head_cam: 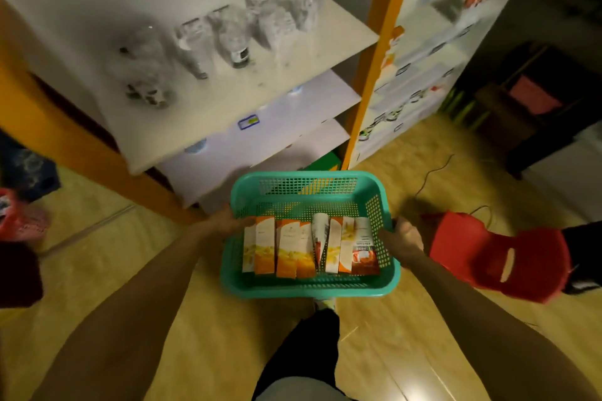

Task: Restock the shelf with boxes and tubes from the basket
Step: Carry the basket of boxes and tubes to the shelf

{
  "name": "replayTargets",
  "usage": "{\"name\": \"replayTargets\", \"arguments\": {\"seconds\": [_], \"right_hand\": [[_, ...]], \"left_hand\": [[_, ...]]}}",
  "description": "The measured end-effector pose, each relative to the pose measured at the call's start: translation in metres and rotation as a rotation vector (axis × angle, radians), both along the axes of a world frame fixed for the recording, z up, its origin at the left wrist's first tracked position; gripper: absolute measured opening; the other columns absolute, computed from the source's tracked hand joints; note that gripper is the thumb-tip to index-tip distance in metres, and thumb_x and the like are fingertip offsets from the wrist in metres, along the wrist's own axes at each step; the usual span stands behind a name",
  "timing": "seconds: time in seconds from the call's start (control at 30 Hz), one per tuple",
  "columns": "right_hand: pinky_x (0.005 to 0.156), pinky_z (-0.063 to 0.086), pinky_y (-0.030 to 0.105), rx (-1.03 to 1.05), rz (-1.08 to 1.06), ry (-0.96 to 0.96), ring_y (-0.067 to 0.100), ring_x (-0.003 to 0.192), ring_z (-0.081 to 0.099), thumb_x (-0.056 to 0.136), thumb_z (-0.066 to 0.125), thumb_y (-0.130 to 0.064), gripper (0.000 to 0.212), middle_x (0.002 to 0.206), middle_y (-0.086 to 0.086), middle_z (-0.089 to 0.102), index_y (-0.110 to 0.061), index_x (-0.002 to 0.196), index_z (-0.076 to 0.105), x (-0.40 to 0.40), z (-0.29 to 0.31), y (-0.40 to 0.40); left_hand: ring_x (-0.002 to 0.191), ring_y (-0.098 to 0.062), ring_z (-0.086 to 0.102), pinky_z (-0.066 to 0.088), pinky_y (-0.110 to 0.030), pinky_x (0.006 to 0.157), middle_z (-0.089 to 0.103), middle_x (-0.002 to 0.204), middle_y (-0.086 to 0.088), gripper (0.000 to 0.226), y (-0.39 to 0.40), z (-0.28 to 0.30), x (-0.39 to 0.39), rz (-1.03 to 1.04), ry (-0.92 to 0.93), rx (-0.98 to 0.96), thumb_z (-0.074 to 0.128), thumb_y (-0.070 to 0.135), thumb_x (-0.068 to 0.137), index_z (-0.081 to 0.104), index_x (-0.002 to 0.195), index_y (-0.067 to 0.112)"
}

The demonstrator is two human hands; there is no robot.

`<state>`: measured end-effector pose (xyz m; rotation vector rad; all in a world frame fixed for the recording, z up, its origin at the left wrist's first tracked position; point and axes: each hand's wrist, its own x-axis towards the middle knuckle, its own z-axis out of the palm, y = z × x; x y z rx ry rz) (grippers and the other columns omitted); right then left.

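Cartons (286,246) stand in a row inside the basket (309,286), which my left hand (224,221) and right hand (405,234) grip closed at its side rims; light, stiff, best pinched at narrow sides.

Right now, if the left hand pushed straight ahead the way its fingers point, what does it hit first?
The left hand grips the teal basket at its left rim, fingers pointing rightward into it. Going straight on, it would likely meet the leftmost orange-and-white box standing in the row first, though depth is hard to judge.
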<state>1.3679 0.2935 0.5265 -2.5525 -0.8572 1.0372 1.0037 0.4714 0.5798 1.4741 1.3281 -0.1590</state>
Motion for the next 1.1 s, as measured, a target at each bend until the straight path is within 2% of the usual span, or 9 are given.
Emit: {"name": "replayTargets", "arguments": {"seconds": [0.1, 0.23, 0.33, 0.5, 0.63, 0.77, 0.83, 0.9, 1.1], "right_hand": [[0.079, 0.057, 0.043, -0.001, -0.045, 0.035, 0.029, 0.095, 0.063, 0.081, 0.064, -0.042, 0.043, 0.109, 0.011, 0.065, -0.017, 0.115, 0.056, 0.047, -0.001, 0.014], [0.069, 0.053, 0.035, 0.036, -0.108, 0.034, 0.022, 0.087, 0.061, 0.079, 0.065, -0.05, 0.048, 0.105, 0.005, 0.065, -0.021, 0.117, 0.056, 0.112, 0.008, 0.042], [0.066, 0.047, 0.032, 0.021, -0.114, 0.015, 0.025, 0.086, 0.062, 0.082, 0.061, -0.056, 0.05, 0.104, 0.007, 0.067, -0.02, 0.116, 0.058, 0.161, 0.014, 0.059], [0.066, 0.059, 0.043, -0.011, -0.097, 0.016, 0.025, 0.078, 0.066, 0.076, 0.056, -0.059, 0.045, 0.089, 0.004, 0.068, -0.019, 0.097, 0.059, 0.252, 0.004, 0.09], [0.063, 0.06, 0.045, -0.031, -0.091, 0.04, 0.025, 0.074, 0.066, 0.06, 0.046, -0.066, 0.054, 0.085, 0.003, 0.067, -0.022, 0.09, 0.056, 0.342, -0.039, 0.12], [0.056, 0.056, 0.037, 0.02, -0.07, 0.058, 0.022, 0.075, 0.063, 0.079, 0.059, -0.036, 0.036, 0.09, 0.003, 0.065, -0.007, 0.101, 0.058, 0.406, -0.008, 0.165], [0.049, 0.043, 0.021, -0.014, -0.079, 0.08, 0.018, 0.072, 0.055, 0.091, 0.06, -0.021, 0.027, 0.092, 0.001, 0.059, 0.001, 0.106, 0.054, 0.436, 0.006, 0.179], [0.044, 0.034, 0.021, -0.034, -0.078, 0.039, 0.014, 0.065, 0.05, 0.092, 0.06, -0.016, 0.021, 0.09, 0.005, 0.059, -0.002, 0.107, 0.056, 0.473, 0.012, 0.191], [0.072, 0.047, 0.033, -0.103, -0.01, -0.054, 0.033, 0.096, 0.063, 0.086, 0.063, -0.03, 0.027, 0.105, 0.013, 0.066, -0.014, 0.107, 0.06, 0.567, 0.007, 0.23]], "left_hand": [[0.095, -0.022, 0.066, 0.057, -0.046, 0.085, 0.067, 0.103, -0.005, 0.021, 0.025, 0.009, 0.058, 0.001, 0.014, -0.087, 0.065, 0.035, 0.093, 0.06, 0.105, 0.019], [0.106, -0.028, 0.065, 0.056, -0.056, 0.088, 0.066, 0.115, -0.008, 0.052, 0.067, 0.014, 0.125, -0.028, 0.024, -0.122, 0.075, 0.051, 0.081, 0.058, 0.121, 0.023], [0.106, -0.029, 0.066, 0.057, -0.056, 0.085, 0.066, 0.116, -0.009, 0.055, 0.093, 0.013, 0.173, -0.07, 0.025, -0.135, 0.077, 0.053, 0.076, 0.058, 0.12, 0.026], [0.099, -0.023, 0.07, 0.062, -0.047, 0.069, 0.07, 0.108, -0.001, 0.058, 0.127, 0.013, 0.255, -0.104, -0.075, -0.086, 0.084, 0.057, 0.066, 0.06, 0.114, 0.037], [0.099, -0.024, 0.07, 0.062, -0.048, 0.071, 0.069, 0.111, -0.002, 0.071, 0.149, -0.001, 0.322, -0.054, -0.048, -0.125, 0.086, 0.069, 0.055, 0.057, 0.114, 0.041], [0.097, -0.022, 0.068, 0.062, -0.042, 0.069, 0.068, 0.11, 0.001, 0.07, 0.167, -0.011, 0.397, 0.08, 0.021, -0.117, 0.087, 0.063, 0.055, 0.059, 0.113, 0.039], [0.097, -0.022, 0.068, 0.063, -0.043, 0.07, 0.069, 0.111, 0.002, 0.076, 0.18, -0.023, 0.428, 0.15, 0.041, -0.106, 0.09, 0.061, 0.05, 0.06, 0.116, 0.038], [0.098, -0.021, 0.069, 0.062, -0.043, 0.074, 0.069, 0.11, 0.003, 0.075, 0.189, -0.026, 0.466, 0.157, 0.049, -0.107, 0.09, 0.06, 0.052, 0.061, 0.117, 0.037], [0.098, -0.024, 0.072, 0.059, -0.047, 0.087, 0.075, 0.108, -0.005, 0.044, 0.224, -0.049, 0.552, 0.114, -0.001, -0.382, 0.078, 0.039, 0.082, 0.063, 0.12, 0.023]]}}
